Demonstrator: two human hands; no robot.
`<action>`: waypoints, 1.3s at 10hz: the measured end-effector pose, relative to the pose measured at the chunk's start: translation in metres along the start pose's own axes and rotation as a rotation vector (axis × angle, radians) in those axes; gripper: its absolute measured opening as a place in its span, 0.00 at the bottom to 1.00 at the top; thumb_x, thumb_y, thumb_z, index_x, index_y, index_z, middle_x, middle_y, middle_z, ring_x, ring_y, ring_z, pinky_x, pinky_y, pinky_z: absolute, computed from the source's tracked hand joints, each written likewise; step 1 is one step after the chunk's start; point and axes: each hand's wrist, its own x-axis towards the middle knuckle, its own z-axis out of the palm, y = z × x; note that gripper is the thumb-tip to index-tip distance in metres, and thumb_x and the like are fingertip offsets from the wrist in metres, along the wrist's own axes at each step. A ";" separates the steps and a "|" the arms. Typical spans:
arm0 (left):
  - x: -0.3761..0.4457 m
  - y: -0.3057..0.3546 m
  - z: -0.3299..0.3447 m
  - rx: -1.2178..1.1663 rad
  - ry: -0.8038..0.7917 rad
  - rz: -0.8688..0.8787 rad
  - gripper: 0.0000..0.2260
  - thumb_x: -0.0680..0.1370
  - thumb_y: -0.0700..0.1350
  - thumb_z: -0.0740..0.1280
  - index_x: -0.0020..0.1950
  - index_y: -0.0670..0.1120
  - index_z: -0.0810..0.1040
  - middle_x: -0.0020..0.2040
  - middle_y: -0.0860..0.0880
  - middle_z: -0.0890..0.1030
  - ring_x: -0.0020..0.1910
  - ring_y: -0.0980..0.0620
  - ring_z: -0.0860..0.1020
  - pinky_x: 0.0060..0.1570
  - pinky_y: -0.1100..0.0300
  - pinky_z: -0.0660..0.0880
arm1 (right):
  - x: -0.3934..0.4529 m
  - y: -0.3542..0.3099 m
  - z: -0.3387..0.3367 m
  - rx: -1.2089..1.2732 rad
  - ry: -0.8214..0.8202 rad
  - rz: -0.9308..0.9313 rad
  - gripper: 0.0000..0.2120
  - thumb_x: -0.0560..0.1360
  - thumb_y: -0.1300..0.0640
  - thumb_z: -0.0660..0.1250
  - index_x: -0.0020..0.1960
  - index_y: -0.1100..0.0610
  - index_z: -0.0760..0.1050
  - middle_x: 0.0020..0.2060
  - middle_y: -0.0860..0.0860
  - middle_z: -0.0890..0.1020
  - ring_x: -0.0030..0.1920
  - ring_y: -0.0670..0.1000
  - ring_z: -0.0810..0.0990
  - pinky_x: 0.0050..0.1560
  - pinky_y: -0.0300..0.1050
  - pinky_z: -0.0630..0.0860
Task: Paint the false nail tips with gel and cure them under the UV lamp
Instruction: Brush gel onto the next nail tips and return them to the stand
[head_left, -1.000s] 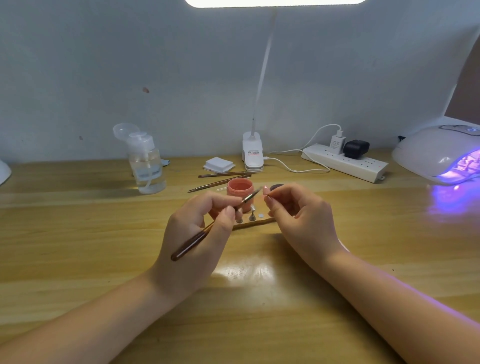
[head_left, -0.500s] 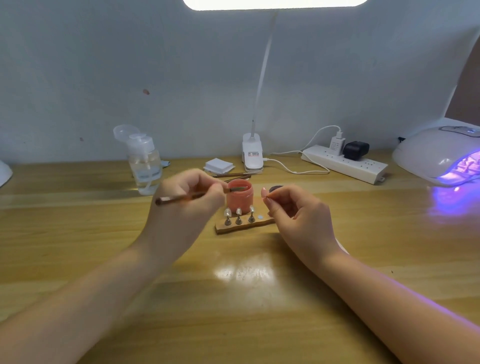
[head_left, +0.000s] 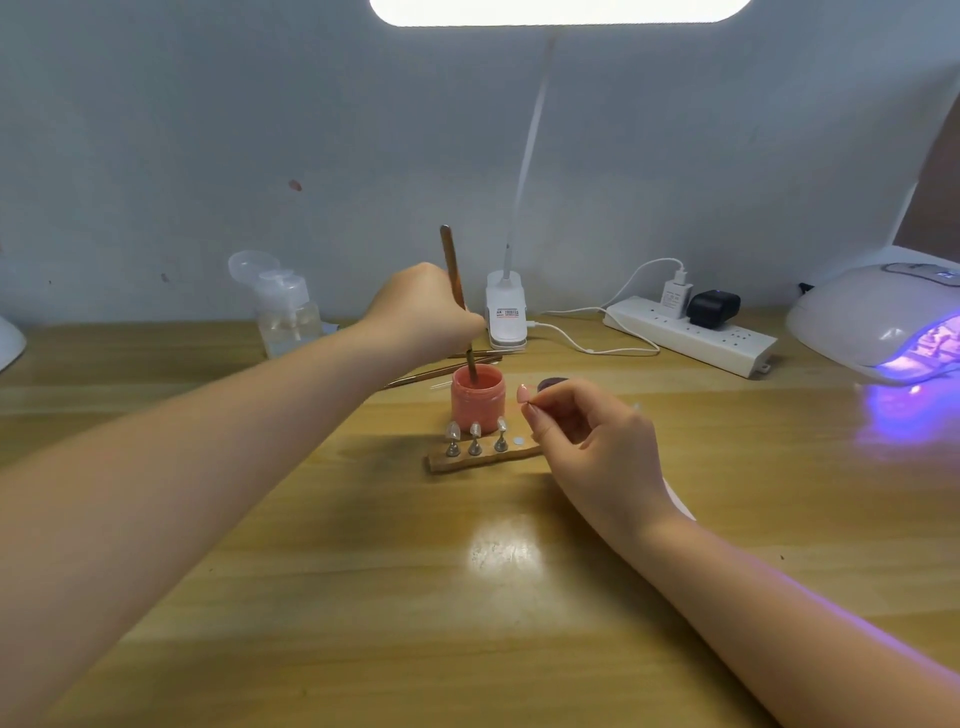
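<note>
My left hand (head_left: 423, 312) grips a brown-handled brush (head_left: 453, 270) almost upright, its tip dipped into the open pink gel jar (head_left: 478, 399). My right hand (head_left: 587, 436) pinches a pink false nail tip (head_left: 522, 395) just right of the jar. In front of the jar lies a wooden holder strip (head_left: 483, 460) with three pale nail tips (head_left: 475, 430) on metal stands. The white UV lamp (head_left: 878, 317) glows violet at the far right.
A clear pump bottle (head_left: 285, 312) stands back left. A clip lamp base (head_left: 505, 317) and a white power strip (head_left: 691, 335) with plugs sit along the wall. Spare brushes (head_left: 441, 370) lie behind the jar, a dark lid (head_left: 550, 384) beside it.
My left hand has carried the brush from the nail tip in my right hand over to the jar and stood it upright in the gel. My right hand has barely moved.
</note>
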 end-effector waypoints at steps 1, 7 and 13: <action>0.006 0.000 0.008 0.071 -0.042 -0.001 0.10 0.75 0.45 0.68 0.48 0.38 0.81 0.46 0.41 0.82 0.45 0.44 0.80 0.37 0.55 0.71 | 0.000 0.001 0.000 -0.003 0.002 -0.015 0.01 0.73 0.63 0.73 0.44 0.59 0.81 0.33 0.47 0.81 0.34 0.44 0.78 0.36 0.39 0.75; 0.003 -0.049 0.001 -0.651 0.111 -0.366 0.05 0.76 0.40 0.68 0.40 0.41 0.78 0.22 0.53 0.78 0.21 0.59 0.70 0.23 0.66 0.66 | 0.000 0.000 -0.001 -0.021 -0.016 -0.045 0.01 0.73 0.63 0.72 0.45 0.60 0.81 0.34 0.49 0.82 0.35 0.47 0.79 0.38 0.47 0.78; -0.120 -0.043 0.019 -0.758 0.157 0.391 0.05 0.75 0.42 0.67 0.48 0.48 0.82 0.42 0.53 0.86 0.40 0.53 0.84 0.38 0.62 0.80 | 0.000 -0.004 -0.003 -0.042 -0.042 -0.006 0.03 0.75 0.62 0.71 0.48 0.59 0.81 0.36 0.49 0.83 0.37 0.46 0.81 0.41 0.48 0.79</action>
